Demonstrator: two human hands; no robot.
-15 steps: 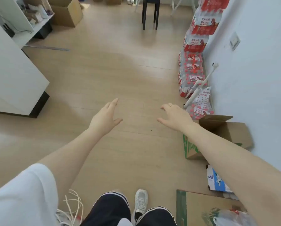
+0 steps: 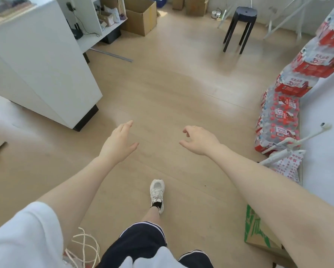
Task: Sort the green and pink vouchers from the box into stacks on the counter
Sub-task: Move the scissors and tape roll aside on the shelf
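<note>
smooth wood-look floor (image 2: 162, 93); brown cardboard box (image 2: 141, 18); glossy plastic-wrapped bottle packs (image 2: 278, 120).

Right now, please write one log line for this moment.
left hand: open, empty | right hand: open, empty | vouchers: not visible | person: walking over floor

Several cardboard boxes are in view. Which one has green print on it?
The cardboard box on the floor under the right forearm, near the right wall. It carries green print; the boxes at the far end by the shelves are plain brown.

You stand on a pale wood floor (image 2: 172, 84), a white cabinet (image 2: 40, 70) at left, a black stool (image 2: 239, 28) ahead, a white wall (image 2: 325, 117) at right.
</note>
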